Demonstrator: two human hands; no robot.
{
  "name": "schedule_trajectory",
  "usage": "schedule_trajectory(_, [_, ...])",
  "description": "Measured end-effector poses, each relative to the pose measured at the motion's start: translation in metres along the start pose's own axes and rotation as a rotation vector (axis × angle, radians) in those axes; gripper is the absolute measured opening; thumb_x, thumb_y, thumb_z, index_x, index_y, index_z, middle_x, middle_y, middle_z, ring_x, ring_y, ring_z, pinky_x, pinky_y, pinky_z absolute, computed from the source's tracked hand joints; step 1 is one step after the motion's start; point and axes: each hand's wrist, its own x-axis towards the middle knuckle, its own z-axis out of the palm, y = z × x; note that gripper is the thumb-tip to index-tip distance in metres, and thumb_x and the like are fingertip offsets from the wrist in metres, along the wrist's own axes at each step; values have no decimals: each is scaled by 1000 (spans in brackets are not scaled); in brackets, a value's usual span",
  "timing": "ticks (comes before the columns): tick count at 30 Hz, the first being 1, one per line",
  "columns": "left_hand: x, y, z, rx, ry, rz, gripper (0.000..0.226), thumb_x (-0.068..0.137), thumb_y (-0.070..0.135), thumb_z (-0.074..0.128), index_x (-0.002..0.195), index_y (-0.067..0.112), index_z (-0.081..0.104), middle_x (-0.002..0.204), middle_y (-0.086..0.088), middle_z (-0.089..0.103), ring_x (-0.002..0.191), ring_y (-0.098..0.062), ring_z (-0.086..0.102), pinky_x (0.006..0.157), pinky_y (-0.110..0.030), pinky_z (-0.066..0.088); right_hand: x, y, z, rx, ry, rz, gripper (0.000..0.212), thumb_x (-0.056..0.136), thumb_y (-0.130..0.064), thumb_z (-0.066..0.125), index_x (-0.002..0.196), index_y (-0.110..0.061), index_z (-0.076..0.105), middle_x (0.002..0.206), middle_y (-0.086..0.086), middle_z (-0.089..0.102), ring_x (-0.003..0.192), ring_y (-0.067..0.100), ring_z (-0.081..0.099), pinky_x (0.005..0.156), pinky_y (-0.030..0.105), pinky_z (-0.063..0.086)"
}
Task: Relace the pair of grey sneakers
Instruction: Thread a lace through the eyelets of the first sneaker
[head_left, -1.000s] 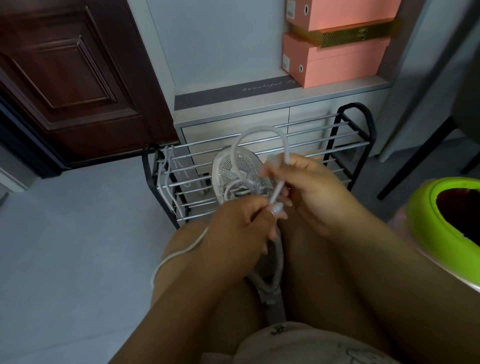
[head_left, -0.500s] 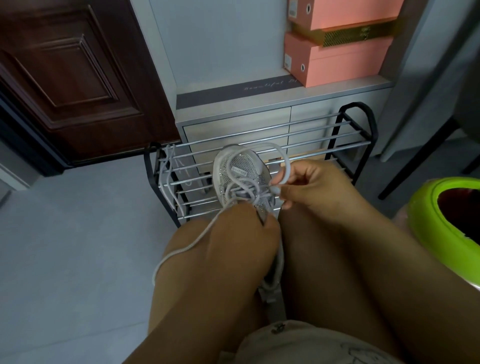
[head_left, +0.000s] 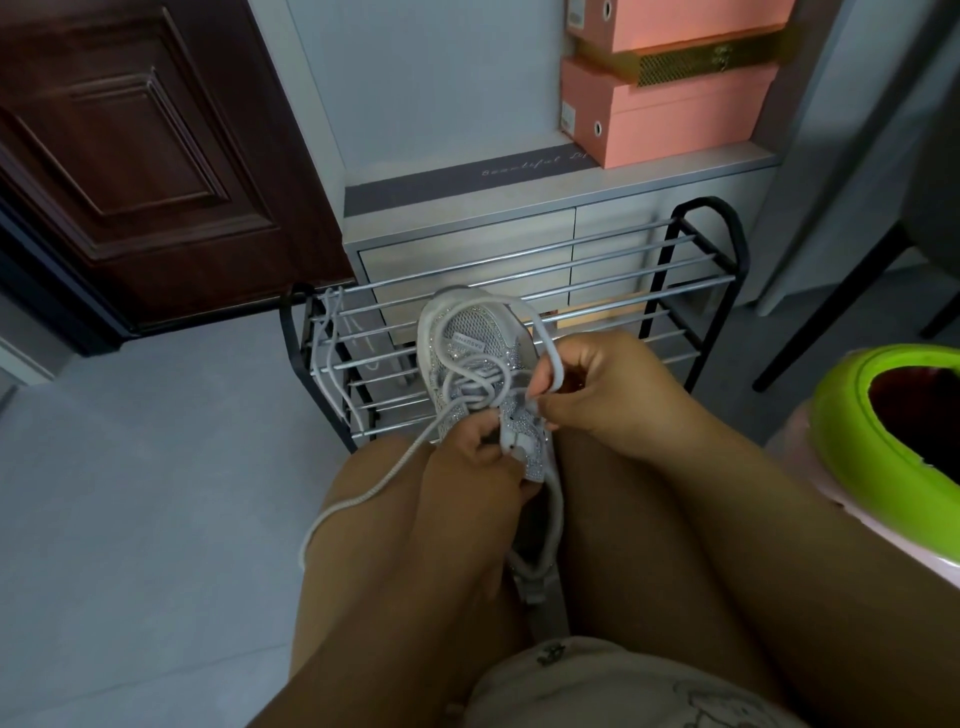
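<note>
Dark wood fills the upper left of the frame: a panelled door (head_left: 130, 156). Right of it, at upper centre, a pale cabinet (head_left: 519, 234) carries two pink boxes (head_left: 675, 119) stacked at the upper right. Below the cabinet stands a black rack (head_left: 691, 270) with metal bars, and a spare lace (head_left: 324, 332) hangs at its left end. A green-rimmed bin (head_left: 852, 447) sits at the right edge. Bare knees take up the lower middle, and the grey sneaker (head_left: 478, 358) lies between them at the centre, toe pointing up the frame toward the rack. The right hand (head_left: 608, 395) pinches a loop of the white lace (head_left: 548, 353) beside the eyelets. The left hand (head_left: 472, 478) grips the shoe's tongue area, fingers curled. A loose end of the lace trails down and left over the left knee.
</note>
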Motion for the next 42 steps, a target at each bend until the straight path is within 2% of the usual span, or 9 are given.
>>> schedule_trajectory(6, [0,-2,-2,6,-13,10,31,91,-2,53,115,16,60,96,-2,73,88,-14,70,68,-24,55,0,-2,1,-123,-14,-30,18,70,-3,72,70,-21,69,70,-4,68,67,9,64,69,29,54])
schedule_trajectory(14, [-2,-1,-1,89,-8,58,36,91,-1,51,123,14,57,99,-2,72,93,-18,68,87,-46,55,2,-6,9,-220,70,-162,20,71,-2,71,71,-22,67,66,-16,59,62,-2,55,63,12,44])
schedule_trajectory(17, [-1,-2,-1,91,-7,74,35,91,0,52,123,14,56,97,-3,72,91,-20,69,86,-48,55,2,-4,8,-167,65,-129,22,71,-1,72,70,-23,67,70,-10,65,66,2,61,67,19,51])
schedule_trajectory(19, [0,-5,-2,106,-17,89,33,91,1,53,118,19,58,88,2,73,83,-17,69,82,-42,57,2,-4,8,-133,53,-95,21,71,-1,72,70,-22,68,74,-3,68,71,11,64,72,30,54])
schedule_trajectory(22, [0,-6,-4,163,-26,128,32,90,6,56,95,38,56,74,20,70,61,4,63,59,-14,52,1,-4,9,-158,20,-89,19,72,-2,72,71,-21,69,73,-6,67,71,7,63,73,29,53])
schedule_trajectory(27, [5,-1,0,73,21,46,20,97,11,46,99,24,62,93,-6,70,87,-24,69,80,-39,55,4,-5,12,-184,-8,-47,15,73,-3,73,73,-18,70,73,-8,66,71,6,62,73,25,51])
schedule_trajectory(30, [6,-3,1,41,17,51,27,100,9,41,89,23,61,90,-7,70,84,-27,69,78,-37,54,3,-2,9,-52,35,22,15,73,2,73,72,-12,69,73,4,68,64,16,65,72,34,56])
schedule_trajectory(36, [5,-4,2,2,43,93,21,99,8,43,94,22,58,92,-8,71,82,-24,71,69,-30,55,2,-2,4,72,99,49,21,75,6,69,68,-13,65,66,9,66,55,18,63,64,32,55])
schedule_trajectory(42, [5,-4,1,-31,33,93,19,99,7,44,101,18,60,96,-9,71,83,-24,71,70,-29,55,1,-1,6,44,106,41,23,74,2,73,66,-18,65,66,3,66,59,18,64,69,36,57])
